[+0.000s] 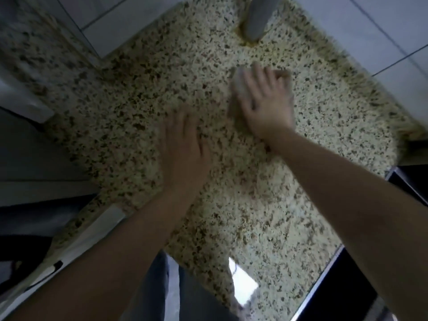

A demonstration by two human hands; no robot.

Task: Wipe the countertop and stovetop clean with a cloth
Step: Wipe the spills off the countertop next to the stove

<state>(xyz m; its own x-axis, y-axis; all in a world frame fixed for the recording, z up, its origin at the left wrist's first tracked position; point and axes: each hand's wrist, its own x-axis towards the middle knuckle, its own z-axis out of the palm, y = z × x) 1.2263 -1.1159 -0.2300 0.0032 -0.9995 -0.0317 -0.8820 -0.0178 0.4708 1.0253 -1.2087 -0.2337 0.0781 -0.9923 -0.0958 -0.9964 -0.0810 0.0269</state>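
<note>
Right hand (266,105) pressed flat, fingers wide, on the cloth (240,86) mid-desk (143,93); left hand (185,144) flat, holding nothing; stovetop (342,295) borders the right edge.

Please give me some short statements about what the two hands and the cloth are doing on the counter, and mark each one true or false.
1. The right hand presses flat on the pale cloth. True.
2. The left hand holds the cloth. False: it rests bare on the speckled granite countertop.
3. The cloth lies on the black stovetop. False: it lies on the countertop.
4. A grey metal post stands beyond the hands. True.
</note>
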